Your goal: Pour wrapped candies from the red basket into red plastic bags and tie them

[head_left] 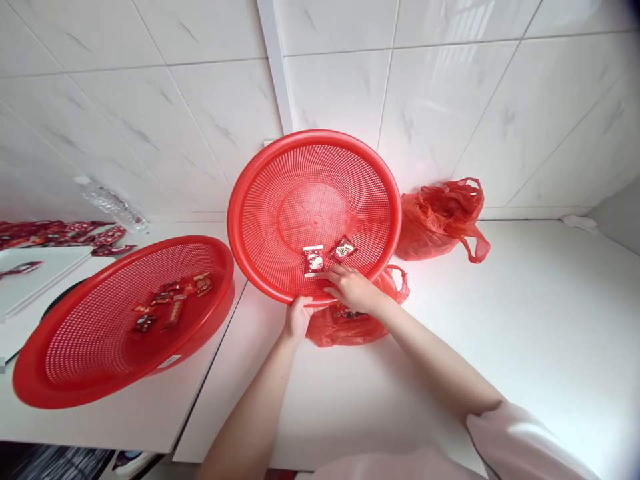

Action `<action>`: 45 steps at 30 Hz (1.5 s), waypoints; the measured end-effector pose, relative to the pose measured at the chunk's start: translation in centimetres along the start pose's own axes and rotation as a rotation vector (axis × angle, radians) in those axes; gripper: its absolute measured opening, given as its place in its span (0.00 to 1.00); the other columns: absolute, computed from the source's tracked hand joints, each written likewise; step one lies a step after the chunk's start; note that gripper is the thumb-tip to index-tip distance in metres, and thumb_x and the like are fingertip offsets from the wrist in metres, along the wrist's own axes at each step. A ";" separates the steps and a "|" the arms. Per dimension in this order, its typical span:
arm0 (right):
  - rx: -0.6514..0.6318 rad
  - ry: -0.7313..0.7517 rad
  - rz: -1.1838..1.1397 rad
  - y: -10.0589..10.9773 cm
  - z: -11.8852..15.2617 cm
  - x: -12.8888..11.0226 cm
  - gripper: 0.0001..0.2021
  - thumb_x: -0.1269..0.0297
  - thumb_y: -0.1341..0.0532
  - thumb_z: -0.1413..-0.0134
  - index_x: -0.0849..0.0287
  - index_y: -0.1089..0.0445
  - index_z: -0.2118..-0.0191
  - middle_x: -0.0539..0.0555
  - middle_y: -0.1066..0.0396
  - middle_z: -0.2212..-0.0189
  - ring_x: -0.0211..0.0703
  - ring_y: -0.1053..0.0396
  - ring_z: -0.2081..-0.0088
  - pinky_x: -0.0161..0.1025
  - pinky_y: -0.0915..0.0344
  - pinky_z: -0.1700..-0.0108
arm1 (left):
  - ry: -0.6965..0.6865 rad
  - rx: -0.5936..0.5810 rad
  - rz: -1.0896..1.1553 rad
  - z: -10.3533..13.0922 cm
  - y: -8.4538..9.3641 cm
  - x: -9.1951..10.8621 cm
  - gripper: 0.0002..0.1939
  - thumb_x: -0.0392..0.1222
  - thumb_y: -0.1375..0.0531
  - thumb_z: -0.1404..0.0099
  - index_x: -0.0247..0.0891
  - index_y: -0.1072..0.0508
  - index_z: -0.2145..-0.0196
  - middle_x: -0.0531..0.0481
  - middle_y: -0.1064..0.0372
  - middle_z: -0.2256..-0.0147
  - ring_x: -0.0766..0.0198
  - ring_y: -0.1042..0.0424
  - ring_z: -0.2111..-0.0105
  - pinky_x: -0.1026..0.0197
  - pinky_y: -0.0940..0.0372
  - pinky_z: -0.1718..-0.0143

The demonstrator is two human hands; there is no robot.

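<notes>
A round red mesh basket (315, 157) is tilted toward me, with two small wrapped snack packets inside. My left hand (299, 320) is closed on its near rim. Over the same rim reaches my right hand (354, 290), fingers stretched out and thumb apart. Its fingertips are at the lower edge of the red and white packet (314, 260); whether they press on it I cannot tell. The darker red packet (344, 250) lies just above the knuckles. Beneath the basket's near side sits a red plastic bag (345, 331), partly hidden, with packets showing through.
A second red basket (80, 320) on the left holds several wrapped snacks (173, 313). Behind it are a clear plastic bottle (115, 205), a white tray (45, 283) and a pile of red packets (60, 233). Another red bag (435, 220) stands by the tiled wall.
</notes>
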State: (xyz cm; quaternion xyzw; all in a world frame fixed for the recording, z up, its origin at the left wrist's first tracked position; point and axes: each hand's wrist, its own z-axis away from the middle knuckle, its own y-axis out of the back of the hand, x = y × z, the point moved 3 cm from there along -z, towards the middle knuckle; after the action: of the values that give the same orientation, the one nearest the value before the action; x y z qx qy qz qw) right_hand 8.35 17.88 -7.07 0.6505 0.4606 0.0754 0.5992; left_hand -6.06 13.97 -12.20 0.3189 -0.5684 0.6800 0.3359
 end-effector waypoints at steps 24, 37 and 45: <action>0.045 -0.384 -1.543 4.7 2.2 2.3 0.17 0.57 0.31 0.51 0.65 0.25 0.60 0.58 0.22 0.63 0.37 0.23 0.66 0.29 0.26 0.62 | -0.046 0.034 0.047 -1.2 1.6 0.9 0.14 0.37 0.41 0.50 0.34 0.27 0.63 0.43 0.24 0.63 0.48 0.26 0.54 0.46 0.30 0.54; -0.176 -0.245 -0.626 5.7 3.0 2.9 0.14 0.60 0.37 0.46 0.59 0.26 0.55 0.55 0.23 0.60 0.45 0.26 0.59 0.42 0.30 0.55 | -0.044 0.059 0.056 -1.1 1.3 0.9 0.17 0.36 0.42 0.50 0.35 0.27 0.60 0.43 0.24 0.62 0.49 0.26 0.55 0.47 0.30 0.56; 0.063 -0.260 -0.139 6.9 3.3 3.1 0.08 0.66 0.43 0.41 0.57 0.26 0.61 0.52 0.23 0.65 0.40 0.27 0.65 0.36 0.33 0.61 | -0.042 0.069 0.045 -0.8 0.9 1.1 0.17 0.35 0.42 0.50 0.35 0.28 0.60 0.44 0.24 0.62 0.49 0.26 0.56 0.46 0.30 0.55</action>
State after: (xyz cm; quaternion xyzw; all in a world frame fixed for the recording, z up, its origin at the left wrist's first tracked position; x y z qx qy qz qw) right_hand 15.74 18.71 -3.52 0.6398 0.4253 -0.0657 0.6368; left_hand -7.48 14.81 -11.88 0.3317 -0.5586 0.6997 0.2971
